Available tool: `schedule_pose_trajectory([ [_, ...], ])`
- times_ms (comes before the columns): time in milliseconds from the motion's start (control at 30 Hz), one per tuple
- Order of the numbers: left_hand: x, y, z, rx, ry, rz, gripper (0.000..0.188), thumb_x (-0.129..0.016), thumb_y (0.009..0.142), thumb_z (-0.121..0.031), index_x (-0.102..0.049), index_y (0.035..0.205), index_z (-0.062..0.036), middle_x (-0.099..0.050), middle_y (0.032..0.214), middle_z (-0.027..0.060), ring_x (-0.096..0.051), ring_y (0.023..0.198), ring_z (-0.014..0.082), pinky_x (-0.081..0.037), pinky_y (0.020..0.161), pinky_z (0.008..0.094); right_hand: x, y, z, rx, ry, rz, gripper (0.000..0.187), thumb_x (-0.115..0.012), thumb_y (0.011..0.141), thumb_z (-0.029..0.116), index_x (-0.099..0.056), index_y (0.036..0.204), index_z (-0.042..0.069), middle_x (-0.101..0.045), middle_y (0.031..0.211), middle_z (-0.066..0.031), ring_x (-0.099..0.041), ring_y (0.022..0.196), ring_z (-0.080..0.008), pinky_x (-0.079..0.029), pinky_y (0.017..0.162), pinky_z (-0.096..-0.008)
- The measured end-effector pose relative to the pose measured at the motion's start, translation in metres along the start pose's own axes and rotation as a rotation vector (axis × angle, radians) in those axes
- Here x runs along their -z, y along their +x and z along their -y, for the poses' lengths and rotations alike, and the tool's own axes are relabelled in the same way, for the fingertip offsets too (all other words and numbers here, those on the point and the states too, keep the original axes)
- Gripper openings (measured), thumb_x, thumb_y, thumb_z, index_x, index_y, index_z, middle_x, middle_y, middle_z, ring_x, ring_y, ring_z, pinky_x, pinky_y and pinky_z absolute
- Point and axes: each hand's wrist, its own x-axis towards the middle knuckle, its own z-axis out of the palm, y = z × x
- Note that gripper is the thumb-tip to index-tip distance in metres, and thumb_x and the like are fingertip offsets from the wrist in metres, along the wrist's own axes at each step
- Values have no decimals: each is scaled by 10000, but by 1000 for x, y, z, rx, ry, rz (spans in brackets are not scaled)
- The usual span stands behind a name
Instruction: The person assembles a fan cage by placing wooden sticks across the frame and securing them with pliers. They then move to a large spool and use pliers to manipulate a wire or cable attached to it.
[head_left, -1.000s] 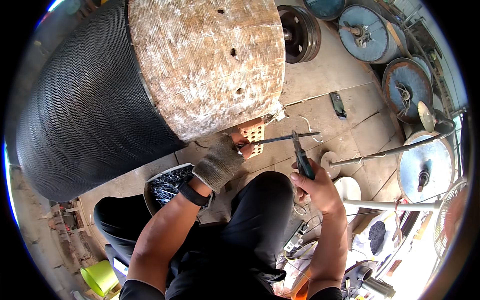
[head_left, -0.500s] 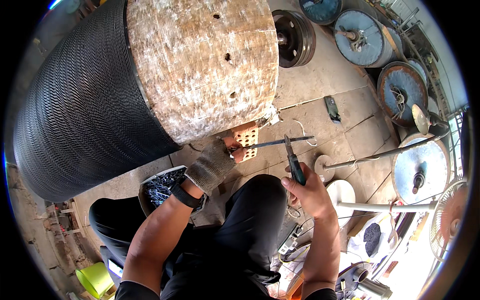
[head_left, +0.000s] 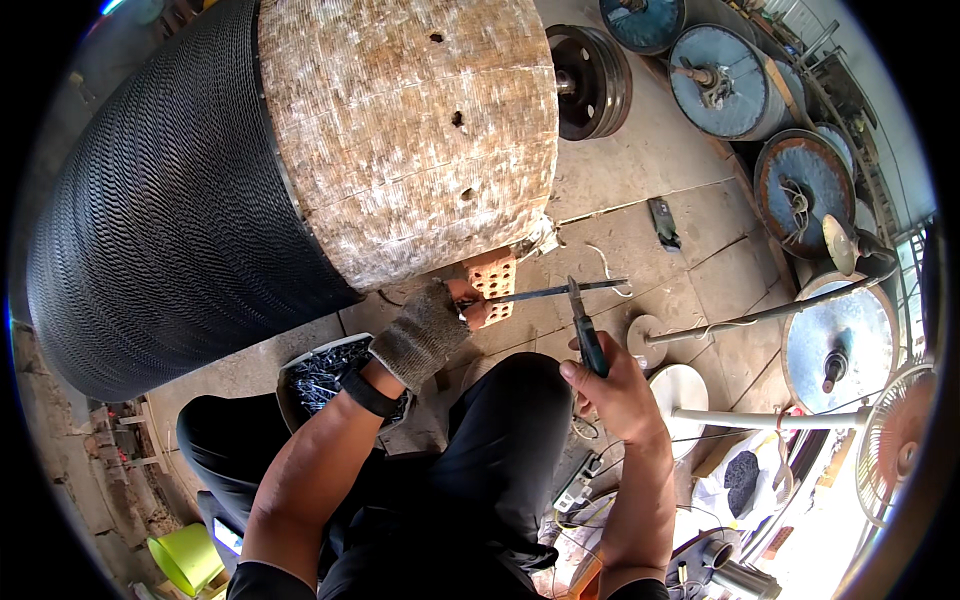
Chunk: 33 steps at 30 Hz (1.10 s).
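Observation:
My left hand (head_left: 425,322), in a grey knitted fingerless glove, pinches one end of a narrow dark strip (head_left: 530,293) beneath the drum's right end. The strip points right, with its far end free. My right hand (head_left: 625,392) is bare and wrapped around dark green-handled pliers (head_left: 590,345). Their jaws point away from me and cross the strip near its free end; whether they grip it I cannot tell. By my left forearm, a container (head_left: 288,402) holds many small dark metal pins (head_left: 322,378).
A large drum (head_left: 410,130), partly wrapped in black ridged covering (head_left: 180,220), spans the far left. A perforated brick (head_left: 497,268) lies under its edge. Metal drums (head_left: 805,190) line the right, near a fan (head_left: 895,440) and lamp stand (head_left: 760,317). A lime bucket (head_left: 185,558) stands lower left.
The whole view has shifted very slightly. Both hands keep nearly the same pose, with the pliers still crossing the strip.

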Motion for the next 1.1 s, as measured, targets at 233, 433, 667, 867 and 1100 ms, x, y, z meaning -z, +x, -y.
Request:
schedule_pose_trajectory([
  [233,0,-2,-6,5,-117,0,283,-699,902,-274,-697,997,-7,-644,749,37,-595,726,111,-474,668,284,-1,0,0,-4,17,-4,322,-700,897,285,-526,919,15,-558,619,-42,-547,513,-123,-451,506,-298],
  [433,2,-2,-2,5,-36,24,280,-704,892,-245,-678,1044,-11,-669,889,81,-627,829,152,-495,741,306,-1,2,-6,-49,39,13,329,-708,892,284,-554,971,5,-561,633,-34,-550,522,-120,-462,504,-277],
  [667,-4,-10,16,-161,185,-254,405,-722,842,-198,-600,1188,-26,-644,1096,175,-644,1033,303,-510,869,373,5,15,-18,-92,364,93,330,-711,880,247,-581,1058,1,-575,695,-19,-581,549,-111,-484,458,-250],
  [867,-9,-2,25,-49,110,-222,258,-692,866,-177,-677,1042,12,-688,862,160,-685,787,261,-524,715,355,6,19,-31,-145,406,92,354,-702,875,301,-591,1060,21,-571,702,-39,-591,540,-127,-526,458,-285],
  [1100,-9,5,20,-12,175,-191,250,-710,862,-197,-702,1006,7,-695,828,158,-674,753,236,-520,702,351,8,23,-40,-175,452,99,434,-702,872,350,-596,1109,2,-575,702,-52,-595,539,-136,-520,454,-284],
])
